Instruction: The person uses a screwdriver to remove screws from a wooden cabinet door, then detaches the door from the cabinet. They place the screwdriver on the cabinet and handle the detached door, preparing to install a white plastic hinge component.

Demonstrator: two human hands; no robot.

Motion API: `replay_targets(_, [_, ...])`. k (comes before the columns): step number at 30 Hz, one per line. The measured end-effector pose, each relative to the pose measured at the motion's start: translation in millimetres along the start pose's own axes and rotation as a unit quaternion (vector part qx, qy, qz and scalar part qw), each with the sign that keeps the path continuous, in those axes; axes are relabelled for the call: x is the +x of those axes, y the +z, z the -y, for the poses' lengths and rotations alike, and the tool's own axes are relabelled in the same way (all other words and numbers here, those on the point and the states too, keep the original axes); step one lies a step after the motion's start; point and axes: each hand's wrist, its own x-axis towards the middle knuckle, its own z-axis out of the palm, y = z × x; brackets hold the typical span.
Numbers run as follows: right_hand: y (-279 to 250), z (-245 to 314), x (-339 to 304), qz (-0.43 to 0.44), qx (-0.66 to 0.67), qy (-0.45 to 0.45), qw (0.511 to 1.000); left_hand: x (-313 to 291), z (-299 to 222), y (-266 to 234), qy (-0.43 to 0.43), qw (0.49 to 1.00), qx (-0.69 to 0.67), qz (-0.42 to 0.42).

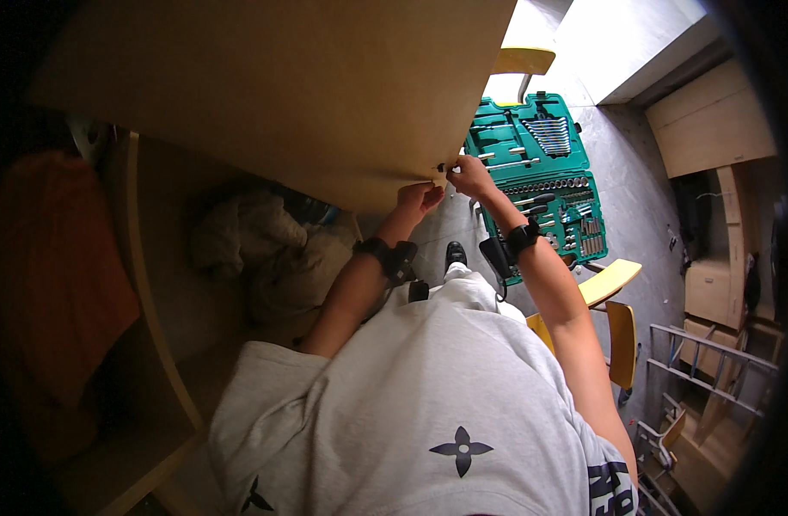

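Note:
A large light-wood cabinet door (325,95) stands swung out in front of me, and both my hands are at its free edge. A small dark metal fitting (440,168), perhaps a lock, sits on the door close to that edge. My right hand (471,176) is closed in a pinch right beside the fitting; what lies between its fingertips is too small to tell. Just below, my left hand (420,199) has its fingers curled close to the door's edge and the fitting. Whatever it grips is hidden.
An opened green tool case (544,182) with sockets, wrenches and screwdrivers lies beyond my right hand, on yellow chairs (613,284). At left, the cabinet compartment (179,301) holds bundled cloth (243,228). Orange cloth (58,275) hangs farther left. A metal ladder (712,353) is at right.

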Motion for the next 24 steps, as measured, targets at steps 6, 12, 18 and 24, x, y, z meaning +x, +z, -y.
replay_targets(6, [-2,5,-2,-0.001,-0.011,-0.016,1.000,21,9,-18,0.076,0.989,0.125,0.026])
replay_targets(12, [-5,9,-4,-0.017,-0.035,-0.021,0.999,20,12,-23,0.197,0.944,0.247,0.095])
replay_targets(18, [4,1,-2,-0.021,-0.019,-0.009,1.000,7,-3,-7,0.032,0.997,0.066,0.000])
replay_targets(24, [12,-26,11,0.015,0.009,-0.073,0.997,-17,-13,1,0.093,0.960,0.246,0.100])
